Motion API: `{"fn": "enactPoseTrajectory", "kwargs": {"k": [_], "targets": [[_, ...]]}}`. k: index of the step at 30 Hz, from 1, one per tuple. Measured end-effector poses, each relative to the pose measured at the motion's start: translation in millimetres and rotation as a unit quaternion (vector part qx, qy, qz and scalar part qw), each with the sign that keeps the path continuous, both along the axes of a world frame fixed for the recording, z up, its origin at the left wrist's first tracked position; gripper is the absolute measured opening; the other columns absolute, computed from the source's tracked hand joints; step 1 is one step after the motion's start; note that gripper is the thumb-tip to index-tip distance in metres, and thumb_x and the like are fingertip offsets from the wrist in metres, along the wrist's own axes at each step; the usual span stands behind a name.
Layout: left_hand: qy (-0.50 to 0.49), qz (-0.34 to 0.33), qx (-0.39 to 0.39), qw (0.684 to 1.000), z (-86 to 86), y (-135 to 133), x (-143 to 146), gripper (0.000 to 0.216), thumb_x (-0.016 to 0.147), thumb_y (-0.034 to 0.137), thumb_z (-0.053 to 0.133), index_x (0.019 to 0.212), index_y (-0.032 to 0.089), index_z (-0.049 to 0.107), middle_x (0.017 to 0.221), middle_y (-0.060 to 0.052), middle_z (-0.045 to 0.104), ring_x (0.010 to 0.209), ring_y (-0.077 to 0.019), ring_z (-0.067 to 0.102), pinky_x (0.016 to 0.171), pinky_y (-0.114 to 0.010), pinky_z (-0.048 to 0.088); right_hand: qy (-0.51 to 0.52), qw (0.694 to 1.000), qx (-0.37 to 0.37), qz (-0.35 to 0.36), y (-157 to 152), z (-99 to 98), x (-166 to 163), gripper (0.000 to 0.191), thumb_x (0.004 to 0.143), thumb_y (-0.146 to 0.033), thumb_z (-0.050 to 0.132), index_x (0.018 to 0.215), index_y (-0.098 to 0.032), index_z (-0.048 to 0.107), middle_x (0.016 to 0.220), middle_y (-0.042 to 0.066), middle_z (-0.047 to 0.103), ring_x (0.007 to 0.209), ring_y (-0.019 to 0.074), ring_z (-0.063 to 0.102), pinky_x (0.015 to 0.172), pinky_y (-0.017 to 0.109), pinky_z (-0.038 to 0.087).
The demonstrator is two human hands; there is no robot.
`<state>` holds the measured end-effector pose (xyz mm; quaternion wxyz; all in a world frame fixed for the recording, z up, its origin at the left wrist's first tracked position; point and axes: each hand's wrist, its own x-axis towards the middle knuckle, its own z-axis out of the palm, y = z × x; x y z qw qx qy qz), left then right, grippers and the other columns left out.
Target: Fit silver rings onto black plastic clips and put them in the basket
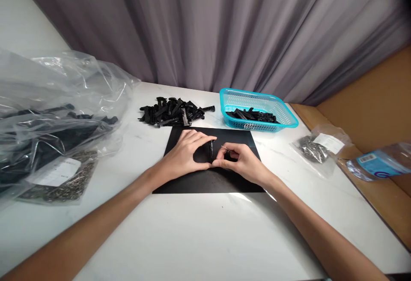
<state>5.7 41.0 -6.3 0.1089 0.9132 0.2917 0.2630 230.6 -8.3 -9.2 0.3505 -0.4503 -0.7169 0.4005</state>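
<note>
Both my hands rest on a black mat point(192, 182) in the middle of the white table. My left hand point(186, 152) pinches a small black plastic part point(211, 151) upright between thumb and forefinger. My right hand point(239, 159) is closed right beside it, its fingertips touching the part's lower end and holding a thin metal piece point(224, 147), perhaps a spring. A loose pile of black plastic parts point(173, 112) lies just beyond the mat.
A turquoise basket point(282, 116) with several black parts stands at the back right. Large clear bags point(54, 114) of parts and a bag of small metal pieces point(61, 178) fill the left. Another small bag point(316, 148) and a blue-labelled packet point(379, 165) lie right, by cardboard.
</note>
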Motion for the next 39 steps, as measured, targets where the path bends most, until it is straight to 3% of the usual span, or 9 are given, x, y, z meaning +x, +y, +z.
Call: {"fn": "enactPoseTrajectory", "kwargs": {"k": [3, 8, 12, 17, 39], "targets": [[0.006, 0.022, -0.014, 1.0, -0.8, 1.7, 0.4, 0.063, 0.079, 0.052, 0.081, 0.133, 0.025, 0.064, 0.118, -0.006, 0.073, 0.11, -0.0289, 0.061, 0.104, -0.047, 0.036, -0.008, 0.998, 0.036, -0.047, -4.2, 6.6, 6.3, 0.037, 0.098, -0.053, 0.061, 0.084, -0.02, 0.07, 0.081, 0.002, 0.067, 0.075, 0.0171, 0.06, 0.07, 0.031, 0.049], [0.023, 0.042, -0.027, 0.998, -1.0, 1.2, 1.0, 0.066, 0.077, 0.057, 0.081, 0.132, 0.025, 0.065, 0.118, -0.005, 0.075, 0.11, -0.0287, 0.058, 0.102, -0.047, 0.035, -0.056, 0.978, 0.161, -0.118, -11.7, 9.5, 12.2, 0.046, 0.109, -0.047, 0.041, 0.092, -0.023, 0.076, 0.091, 0.007, 0.067, 0.092, 0.0217, 0.061, 0.09, 0.039, 0.048], [0.024, 0.047, -0.03, 0.998, -0.9, 1.3, 0.8, 0.066, 0.075, 0.054, 0.082, 0.132, 0.026, 0.065, 0.119, -0.005, 0.074, 0.11, -0.0286, 0.057, 0.102, -0.046, 0.036, 0.043, 0.991, 0.079, -0.094, -15.0, -0.9, 4.0, 0.042, 0.105, -0.051, 0.049, 0.09, -0.02, 0.073, 0.077, 0.003, 0.065, 0.068, 0.016, 0.06, 0.066, 0.032, 0.052], [0.027, 0.044, -0.032, 0.998, -0.9, 2.7, 0.6, 0.063, 0.076, 0.049, 0.082, 0.131, 0.025, 0.066, 0.115, -0.004, 0.073, 0.108, -0.0286, 0.057, 0.1, -0.047, 0.037, 0.139, 0.987, 0.034, -0.075, -16.6, -13.2, -7.3, 0.033, 0.098, -0.051, 0.063, 0.092, -0.019, 0.07, 0.083, 0.004, 0.071, 0.069, 0.0156, 0.068, 0.068, 0.031, 0.059], [0.002, 0.027, -0.051, 0.998, -3.7, 9.2, 2.3, 0.061, 0.071, 0.048, 0.086, 0.124, 0.023, 0.07, 0.104, -0.003, 0.072, 0.103, -0.0269, 0.06, 0.098, -0.044, 0.041, 0.045, 0.988, 0.126, -0.073, -23.0, -10.1, -11.0, 0.026, 0.103, -0.038, 0.059, 0.093, -0.02, 0.076, 0.077, 0.005, 0.077, 0.074, 0.0201, 0.075, 0.069, 0.036, 0.061]]}}
